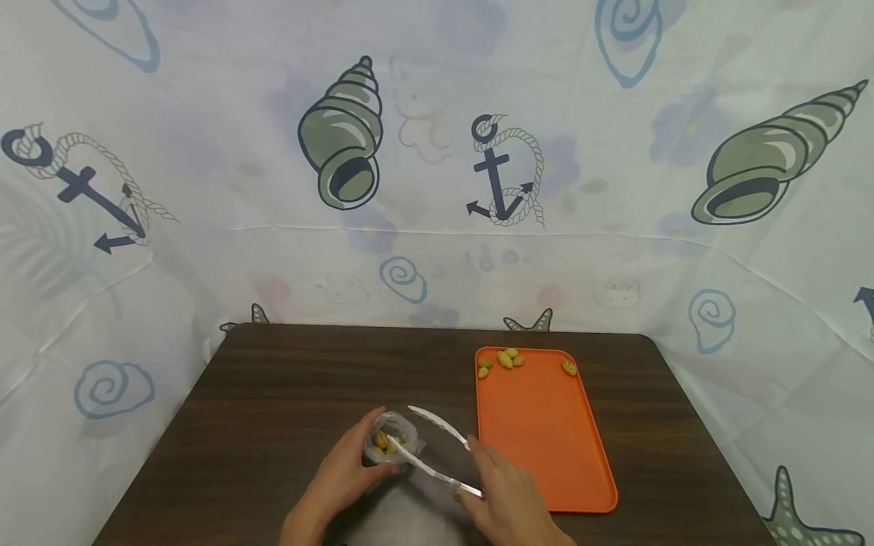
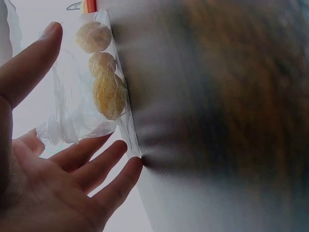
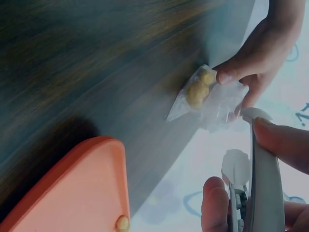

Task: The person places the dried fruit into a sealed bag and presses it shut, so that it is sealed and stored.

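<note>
My left hand holds a small clear plastic bag upright on the table, thumb on one side and fingers on the other. Several yellowish-brown, potato-like lumps lie inside the bag, pressed near its bottom in the left wrist view. With my right hand I grip white tongs, their arms spread apart. One tong tip reaches into the bag's mouth in the head view, while the other stays outside above it. Nothing is pinched between the tips.
An orange tray lies on the dark wooden table, right of the bag. Several similar lumps sit at its far left corner, and another lump is at its far right corner. A patterned white cloth hangs behind the table.
</note>
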Demonstrator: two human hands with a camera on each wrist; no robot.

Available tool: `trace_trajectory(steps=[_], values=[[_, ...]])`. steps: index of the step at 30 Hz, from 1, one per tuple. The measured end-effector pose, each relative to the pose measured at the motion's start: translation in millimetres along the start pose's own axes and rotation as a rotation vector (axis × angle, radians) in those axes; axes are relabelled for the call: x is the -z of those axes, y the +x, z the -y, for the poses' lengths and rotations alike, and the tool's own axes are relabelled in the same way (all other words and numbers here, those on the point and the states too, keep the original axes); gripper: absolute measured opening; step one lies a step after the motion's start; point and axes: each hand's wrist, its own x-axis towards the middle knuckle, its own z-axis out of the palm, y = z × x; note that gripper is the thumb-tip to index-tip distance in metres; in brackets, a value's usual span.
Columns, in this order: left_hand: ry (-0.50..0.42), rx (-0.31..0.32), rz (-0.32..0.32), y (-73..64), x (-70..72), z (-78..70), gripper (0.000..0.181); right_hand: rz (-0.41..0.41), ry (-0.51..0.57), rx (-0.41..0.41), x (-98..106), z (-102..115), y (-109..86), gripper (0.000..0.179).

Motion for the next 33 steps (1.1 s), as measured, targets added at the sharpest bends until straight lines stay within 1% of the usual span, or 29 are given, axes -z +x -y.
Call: trace_trajectory(steps=[2,5,7,9,12,15,19,22,28,33], values=[[0.000,-0.003,0.000,0.3,-0.1,0.0,0.096,-0.037,-0.005,0.012,-1,-2,-0.6,0.068],[-0.003,0.000,0.002,0.9,-0.5,0.3,0.096,-0.055,0.021,-0.003,0,-7,-1.0,0.066],[-0.005,0.003,0.002,1.2,-0.9,0.6,0.096,-0.049,0.036,-0.036,2,-11,-0.3,0.064],[-0.007,0.006,0.003,1.3,-1.3,1.1,0.095,-0.028,0.061,-0.092,6,-13,1.1,0.064],[-0.009,0.017,0.003,1.8,-1.9,1.7,0.095,-0.022,0.065,-0.173,12,-17,3.6,0.064],[-0.014,0.036,0.010,2.5,-2.3,1.9,0.096,-0.023,0.077,-0.235,17,-21,5.6,0.059],[-0.018,0.039,0.017,2.6,-2.8,1.8,0.097,-0.018,0.080,-0.280,21,-28,7.7,0.055],[-0.021,0.039,0.020,2.3,-2.9,1.7,0.097,-0.013,0.075,-0.308,23,-36,9.4,0.058],[-0.022,0.050,0.033,1.8,-2.6,1.2,0.097,-0.002,0.063,-0.368,19,-52,11.4,0.061],[-0.019,0.057,0.040,1.9,-2.8,1.3,0.098,0.002,0.054,-0.403,14,-63,11.7,0.062]])
